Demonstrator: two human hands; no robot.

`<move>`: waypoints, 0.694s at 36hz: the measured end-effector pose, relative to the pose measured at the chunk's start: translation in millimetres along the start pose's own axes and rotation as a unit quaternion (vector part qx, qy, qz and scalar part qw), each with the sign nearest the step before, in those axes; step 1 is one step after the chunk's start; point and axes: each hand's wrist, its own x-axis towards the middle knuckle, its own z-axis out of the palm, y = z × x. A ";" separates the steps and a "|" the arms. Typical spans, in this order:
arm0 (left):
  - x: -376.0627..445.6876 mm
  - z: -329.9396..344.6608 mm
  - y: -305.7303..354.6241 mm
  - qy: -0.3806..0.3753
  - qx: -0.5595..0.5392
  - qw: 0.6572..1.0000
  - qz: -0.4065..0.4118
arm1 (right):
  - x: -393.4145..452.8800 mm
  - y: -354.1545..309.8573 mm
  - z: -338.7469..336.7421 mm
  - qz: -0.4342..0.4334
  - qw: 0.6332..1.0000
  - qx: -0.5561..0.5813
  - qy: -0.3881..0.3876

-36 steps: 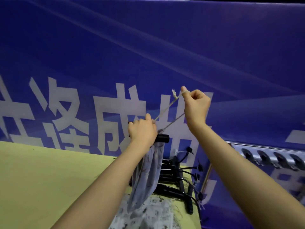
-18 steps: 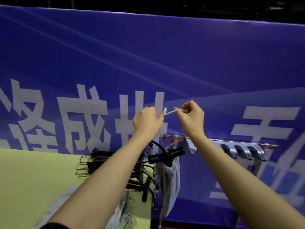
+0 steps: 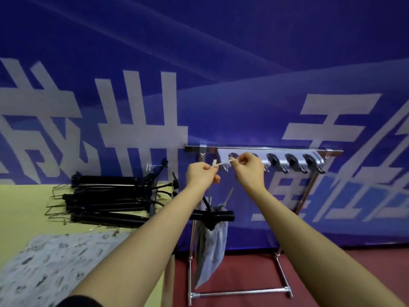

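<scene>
The person held both hands up in front of a rack (image 3: 276, 151). The left hand (image 3: 202, 177) was curled shut. Its thumb and finger pinched one end of a thin white string (image 3: 224, 163). The frayed tip of the string stuck up just past those fingers. The right hand (image 3: 249, 168) was curled too, and it pinched the string a little way along. A short bit of string ran tight between the two hands. The hands were close together but did not touch.

More string dropped down from the hands in two lines to a black hanger (image 3: 218, 216). The hanger hung in the air below the hands, near the left leg of the rack. A grey cloth (image 3: 211, 247) was draped over the hanger and hung down long toward the red floor (image 3: 332, 273).

The rack was made of shiny metal. Its top bar had a row of grey hooks, and the right hand hid some of them.

To the left was a yellow counter (image 3: 22, 218). A pile of hangers (image 3: 106, 200), all black, lay on it close to the banner (image 3: 199, 63). A spotted cloth (image 3: 55, 262) lay flat on the near part of the counter, partly under the left arm. The banner was big and blue with white letters, and it filled the space behind it all.
</scene>
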 end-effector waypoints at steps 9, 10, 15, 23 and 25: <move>72.6 45.0 -52.8 0.029 -0.010 0.997 -0.076 | 46.3 68.8 33.7 0.075 0.995 -0.062 -0.029; 80.4 49.1 -55.7 0.032 -0.009 0.996 -0.081 | 52.2 72.8 37.8 0.082 0.994 -0.066 -0.027; 117.8 67.5 -68.2 0.031 -0.010 0.994 -0.109 | 77.7 96.9 53.1 0.124 0.989 -0.078 -0.029; 140.3 85.5 -102.4 0.033 0.063 0.989 -0.131 | 93.8 140.3 72.0 0.153 0.977 -0.115 -0.089; 139.0 86.7 -105.2 0.023 0.092 0.989 -0.110 | 93.4 143.5 75.7 0.152 0.977 -0.116 -0.093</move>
